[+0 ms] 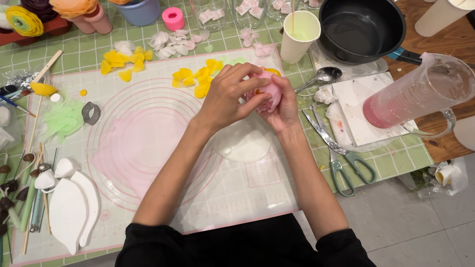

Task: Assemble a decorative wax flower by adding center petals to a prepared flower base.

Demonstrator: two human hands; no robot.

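Observation:
Both my hands meet over the middle of a white silicone mat [163,207] with pink printed circles. My right hand [285,105] cups a pink wax flower [270,91] with an orange centre. My left hand [228,96] curls over it from the left, fingertips pressing on the petals. Loose yellow petals [198,79] lie on the mat just left of my hands. A round white wax disc [243,142] sits on the mat below the flower.
Green-handled scissors [341,158], a spoon [321,76], a white paper cup [299,37], a black pot [361,27] and a tilted measuring jug of pink liquid [415,96] are at right. White petals [175,42], green shavings [62,118], white moulds [69,207] and tools are at left.

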